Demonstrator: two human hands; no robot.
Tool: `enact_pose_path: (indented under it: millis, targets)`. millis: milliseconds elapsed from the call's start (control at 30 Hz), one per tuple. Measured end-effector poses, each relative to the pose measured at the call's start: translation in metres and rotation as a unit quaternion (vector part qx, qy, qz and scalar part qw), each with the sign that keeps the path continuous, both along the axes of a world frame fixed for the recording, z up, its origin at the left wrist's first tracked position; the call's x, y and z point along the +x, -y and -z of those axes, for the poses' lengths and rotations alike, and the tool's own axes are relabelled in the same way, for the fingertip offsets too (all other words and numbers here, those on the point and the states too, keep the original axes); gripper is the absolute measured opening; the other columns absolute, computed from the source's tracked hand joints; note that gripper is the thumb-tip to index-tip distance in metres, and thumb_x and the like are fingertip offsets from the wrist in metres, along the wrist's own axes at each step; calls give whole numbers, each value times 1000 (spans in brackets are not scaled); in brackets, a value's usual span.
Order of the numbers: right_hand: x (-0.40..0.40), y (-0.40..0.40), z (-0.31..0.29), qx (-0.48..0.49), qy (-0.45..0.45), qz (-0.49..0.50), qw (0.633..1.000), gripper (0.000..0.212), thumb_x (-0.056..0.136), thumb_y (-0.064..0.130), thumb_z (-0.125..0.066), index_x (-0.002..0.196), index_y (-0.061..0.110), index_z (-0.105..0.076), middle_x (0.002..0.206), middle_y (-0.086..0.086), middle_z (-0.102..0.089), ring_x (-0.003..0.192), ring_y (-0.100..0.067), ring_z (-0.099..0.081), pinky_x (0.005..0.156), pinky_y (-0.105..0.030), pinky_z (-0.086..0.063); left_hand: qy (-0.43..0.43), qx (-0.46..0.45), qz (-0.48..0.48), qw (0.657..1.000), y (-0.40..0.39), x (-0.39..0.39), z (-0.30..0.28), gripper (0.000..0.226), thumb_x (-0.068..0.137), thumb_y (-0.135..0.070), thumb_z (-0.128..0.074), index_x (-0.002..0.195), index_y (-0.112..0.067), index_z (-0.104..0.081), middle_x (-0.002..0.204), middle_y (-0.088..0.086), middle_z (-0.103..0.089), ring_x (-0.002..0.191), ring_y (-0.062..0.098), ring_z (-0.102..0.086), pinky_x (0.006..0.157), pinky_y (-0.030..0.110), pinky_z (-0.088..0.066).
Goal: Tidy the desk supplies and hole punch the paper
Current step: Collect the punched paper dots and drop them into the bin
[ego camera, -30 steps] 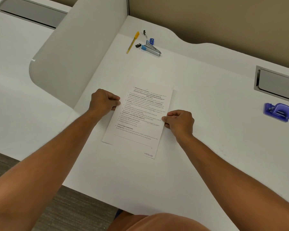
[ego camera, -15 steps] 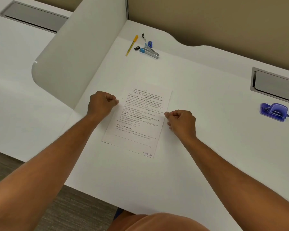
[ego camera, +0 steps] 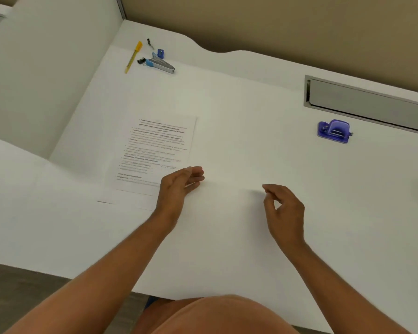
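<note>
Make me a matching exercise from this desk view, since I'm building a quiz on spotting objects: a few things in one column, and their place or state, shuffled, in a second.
Things:
1. purple plastic hole punch
2. yellow pen
3. printed white paper sheet
4. left hand

Place or state:
A. far-left corner of the desk, beside the stapler
B. lying flat left of centre, near corner under a hand
C. right side, just before the grey recessed tray
D. open, fingers pointing right, holding nothing

Pairs: 1-C, 2-A, 3-B, 4-D
</note>
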State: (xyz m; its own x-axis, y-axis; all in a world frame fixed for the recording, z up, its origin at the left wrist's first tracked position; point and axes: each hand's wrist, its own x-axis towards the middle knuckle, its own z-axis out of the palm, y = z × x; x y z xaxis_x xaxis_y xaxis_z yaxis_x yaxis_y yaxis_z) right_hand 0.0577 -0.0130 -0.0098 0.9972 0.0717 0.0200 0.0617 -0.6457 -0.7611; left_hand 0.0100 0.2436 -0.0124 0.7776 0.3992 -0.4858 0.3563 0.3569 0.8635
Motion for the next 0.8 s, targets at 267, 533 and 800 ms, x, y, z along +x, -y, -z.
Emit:
enact_pose_path:
  millis: [267, 533, 800]
  targets:
    - [23, 49, 14, -91, 42, -45, 994, 28, 99, 1, -58, 122, 9, -72, 126, -4, -71, 119, -22, -66, 108, -35, -50, -34, -346, -107, 931, 75, 8, 12, 48, 113, -33, -41, 134, 2, -66, 136, 21, -73, 127, 34, -71, 112, 46, -52]
    - [11, 73, 46, -221, -56, -149, 962, 71, 107, 37, -37, 166, 8, -8, 175, -7, -5, 162, -20, -1, 132, -41, -6, -12, -379, -117, 918, 105, 28, 23, 53, 112, -36, -39, 142, 2, -61, 141, 21, -69, 134, 35, -65, 116, 48, -49]
    - [-3, 39, 59, -234, 19, -283, 930, 68, 109, 38, -34, 166, 9, -11, 175, -7, -5, 162, -19, 3, 132, -43, -3, 10, -390, -93, 916, 119, 43, 28, 61, 113, -44, -34, 148, 1, -56, 147, 21, -65, 138, 34, -62, 121, 48, -44]
